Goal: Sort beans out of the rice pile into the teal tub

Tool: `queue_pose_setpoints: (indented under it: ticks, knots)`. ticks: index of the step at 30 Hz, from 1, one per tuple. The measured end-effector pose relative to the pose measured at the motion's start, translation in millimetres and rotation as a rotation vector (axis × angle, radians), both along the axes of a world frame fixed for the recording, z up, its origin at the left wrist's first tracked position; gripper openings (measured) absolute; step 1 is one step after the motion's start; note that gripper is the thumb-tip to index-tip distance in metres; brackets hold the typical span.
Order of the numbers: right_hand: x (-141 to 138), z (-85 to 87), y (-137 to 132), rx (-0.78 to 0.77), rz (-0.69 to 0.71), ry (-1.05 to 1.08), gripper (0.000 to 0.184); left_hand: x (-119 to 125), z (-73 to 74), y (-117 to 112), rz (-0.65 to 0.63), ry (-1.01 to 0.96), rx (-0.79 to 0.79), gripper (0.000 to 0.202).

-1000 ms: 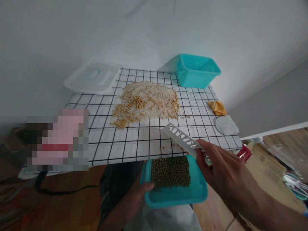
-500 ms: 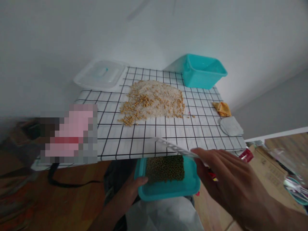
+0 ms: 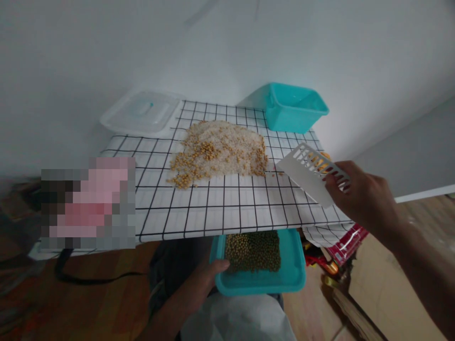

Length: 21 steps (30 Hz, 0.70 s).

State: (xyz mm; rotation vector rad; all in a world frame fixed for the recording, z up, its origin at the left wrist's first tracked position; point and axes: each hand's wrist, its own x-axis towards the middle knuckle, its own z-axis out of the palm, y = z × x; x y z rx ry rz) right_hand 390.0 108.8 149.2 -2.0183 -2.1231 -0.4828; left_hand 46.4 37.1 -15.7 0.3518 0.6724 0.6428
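A pile of white rice mixed with yellow beans [image 3: 220,150] lies on a table with a black-grid white cloth [image 3: 220,208]. My right hand [image 3: 366,201] is closed on a white slotted plastic scoop [image 3: 311,173], held above the table's right side, to the right of the pile. Below the table's front edge, my left hand [image 3: 204,279] grips the left rim of a teal tray [image 3: 263,282] that holds greenish-brown beans [image 3: 253,251].
A teal tub [image 3: 293,108] stands at the table's far right corner. A clear plastic lid [image 3: 142,112] lies at the far left. A blurred pink patch covers the table's left edge. Red packets and cardboard lie on the floor to the right.
My right hand has lifted the scoop from over the teal tray up and to the right, above the table's right side. The tray stays under the front edge.
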Motion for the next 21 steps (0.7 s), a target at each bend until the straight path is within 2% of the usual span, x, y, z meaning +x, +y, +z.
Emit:
queue_pose_setpoints:
  ticks: [3,9,12,18,21]
  knots:
    - [-7.9,-6.4,-8.3,0.019,-0.002,0.002,0.029,9.3,-3.3,2.4,-0.010,-0.022,-0.011,0.057]
    - [-21.8,-9.1,-28.9,0.020,0.068,0.079,0.027,18.4,0.8,8.4,-0.033,-0.020,-0.024,0.057]
    - [-30.1,-8.8,-37.9,0.035,0.114,0.087,0.024,18.3,-0.5,11.3,-0.043,-0.001,-0.006,0.054]
    - [-39.4,-10.5,-50.2,0.064,0.160,0.052,0.021,14.7,0.3,14.5,-0.040,-0.028,0.020,0.066]
    - [-39.4,-8.6,-55.2,0.092,0.223,0.049,0.022,9.5,1.8,12.5,-0.035,-0.011,0.009,0.064]
